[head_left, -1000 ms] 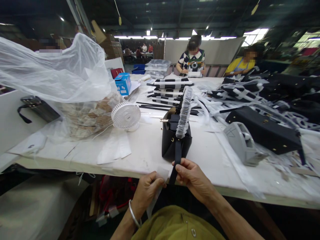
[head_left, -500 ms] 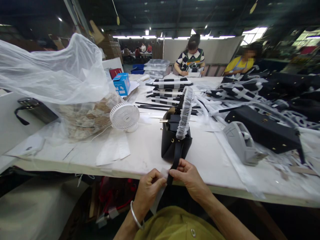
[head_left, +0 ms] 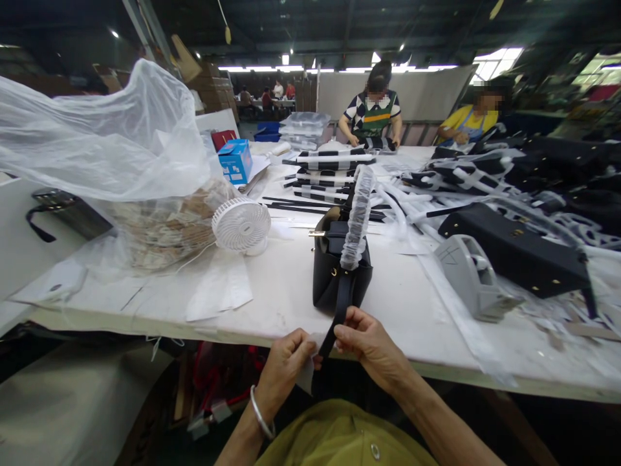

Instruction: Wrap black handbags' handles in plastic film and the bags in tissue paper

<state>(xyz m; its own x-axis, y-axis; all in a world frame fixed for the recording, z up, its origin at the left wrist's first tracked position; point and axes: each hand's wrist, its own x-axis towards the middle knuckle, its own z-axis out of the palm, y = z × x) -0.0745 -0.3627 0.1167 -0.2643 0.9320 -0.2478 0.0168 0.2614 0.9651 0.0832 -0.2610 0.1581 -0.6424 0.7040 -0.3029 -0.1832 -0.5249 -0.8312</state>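
A black handbag (head_left: pixel 330 278) stands upright near the table's front edge, its handle wrapped in crinkled clear plastic (head_left: pixel 356 223). From its near side a black strap (head_left: pixel 342 301) runs down over the edge. My right hand (head_left: pixel 365 336) pinches this strap between thumb and fingers. Close beside it, my left hand (head_left: pixel 290 356) is closed on a thin whitish translucent sheet (head_left: pixel 306 374) that lies against the strap's lower part. Whether the left fingers also grip the strap is hidden.
A white fan (head_left: pixel 241 225) and a plastic bag of small packets (head_left: pixel 155 233) stand left on the white table (head_left: pixel 286 310). A grey tape dispenser (head_left: pixel 468 278) and a black bag (head_left: pixel 514 249) lie right. Wrapped straps (head_left: pixel 330 176) lie behind. Two people work across the table.
My left hand has shifted slightly left, and the strap's lower end now slants further left. The whitish sheet has moved up against the strap. My right hand keeps its pinch.
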